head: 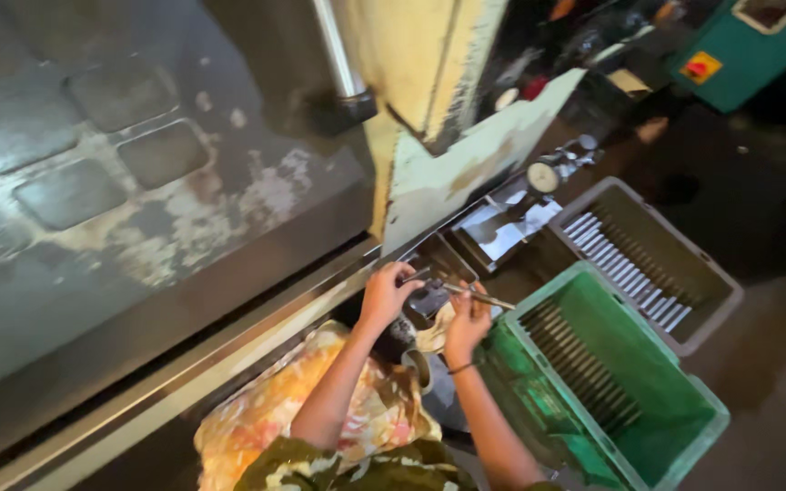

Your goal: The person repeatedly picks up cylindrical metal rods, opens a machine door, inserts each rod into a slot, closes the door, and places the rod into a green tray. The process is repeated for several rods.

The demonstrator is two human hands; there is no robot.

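My left hand (386, 293) is closed around a small dark metal part (418, 275) beside the machine's lower rail. My right hand (468, 320), with a dark band on its wrist, pinches a thin metal rod (482, 296) that points right toward the green crate (675, 382). The two hands are close together, almost touching, over a dark tray with rags and small parts. A round metal cup (418, 365) sits just below the hands.
A large grey machine door (138, 182) with worn paint fills the left. A grey crate (711, 273) and the green crate both hold rows of thin metal rods. A dial gauge (543, 176) stands behind. A patterned cloth (266, 409) lies at my lap.
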